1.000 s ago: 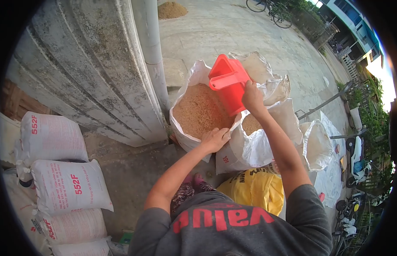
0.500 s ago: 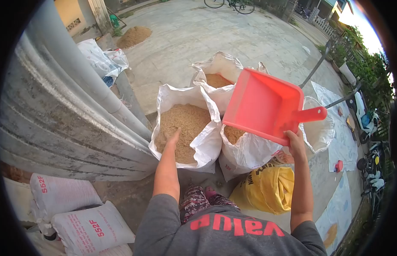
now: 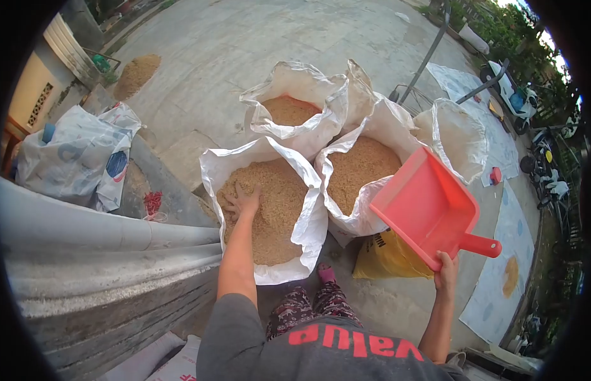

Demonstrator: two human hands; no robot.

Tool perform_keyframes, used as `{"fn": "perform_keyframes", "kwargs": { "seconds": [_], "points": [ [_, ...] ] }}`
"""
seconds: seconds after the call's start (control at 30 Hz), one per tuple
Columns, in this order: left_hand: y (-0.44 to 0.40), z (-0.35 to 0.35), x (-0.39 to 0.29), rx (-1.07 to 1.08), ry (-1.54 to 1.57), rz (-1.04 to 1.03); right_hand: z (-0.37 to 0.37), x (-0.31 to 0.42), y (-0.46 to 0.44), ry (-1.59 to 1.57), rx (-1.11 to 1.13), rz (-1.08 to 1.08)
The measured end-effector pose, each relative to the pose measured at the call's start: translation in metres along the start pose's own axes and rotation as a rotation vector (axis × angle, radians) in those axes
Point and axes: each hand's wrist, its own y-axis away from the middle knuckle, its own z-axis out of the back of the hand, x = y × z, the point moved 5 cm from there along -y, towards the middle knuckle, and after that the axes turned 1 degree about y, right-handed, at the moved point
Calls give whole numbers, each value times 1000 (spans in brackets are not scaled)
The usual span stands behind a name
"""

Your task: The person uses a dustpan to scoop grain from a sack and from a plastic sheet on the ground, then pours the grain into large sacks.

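Note:
My left hand (image 3: 243, 202) lies with fingers spread on the tan, husk-like grain (image 3: 273, 222) inside the nearest white sack (image 3: 279, 274). In my right hand (image 3: 445, 272) is a red dustpan (image 3: 429, 206), gripped at the rear edge near its short handle. Its pan looks bare and hangs beside a second white sack (image 3: 365, 222), which also contains grain. Behind the nearest sack, a third white sack (image 3: 330, 95) holds more of it. A yellow sack (image 3: 387, 257) sits partly hidden beneath the dustpan.
Another open white sack (image 3: 457, 136) stands at right, near a metal-framed cart (image 3: 429, 54). Grey corrugated sheeting (image 3: 117, 270) borders my left. Farther off are a plastic-wrapped bundle (image 3: 67, 155), a grain pile (image 3: 138, 75) and pale sheets (image 3: 495, 273) on the ground.
The camera view has shifted. My left hand has moved to the far left part of the grain, fingers now spread. The dustpan is lower and tilted more, still in my right hand.

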Motion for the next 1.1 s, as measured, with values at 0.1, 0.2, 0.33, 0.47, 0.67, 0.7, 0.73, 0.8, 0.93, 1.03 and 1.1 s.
{"fn": "perform_keyframes", "kwargs": {
  "seconds": [0.1,0.2,0.33,0.47,0.67,0.7,0.73,0.8,0.93,1.03,1.1],
  "points": [
    [5,-34,-23,198,-181,-118,-12,3,23,28,-54,54],
    [31,-50,-32,267,-283,-360,-42,16,13,207,-22,197],
    [78,9,-16,178,-190,-670,-110,32,-14,310,-43,432],
    [183,108,24,-476,-50,-688,-163,11,-30,383,-99,605],
    [120,53,143,-404,541,-223,-201,-41,-12,340,184,447],
    [107,41,133,-305,716,-224,-203,-48,-7,338,194,453],
    [91,28,108,-199,892,-231,-205,-56,-4,372,230,456],
    [61,0,67,-206,936,-358,-206,-60,4,416,255,469],
    [3,-75,67,-80,893,-202,-192,-81,-1,606,230,323],
    [0,-77,70,70,803,-237,-177,-92,0,642,202,338],
    [23,-49,65,-54,752,-283,-170,-86,6,537,146,331]
  ]
}}
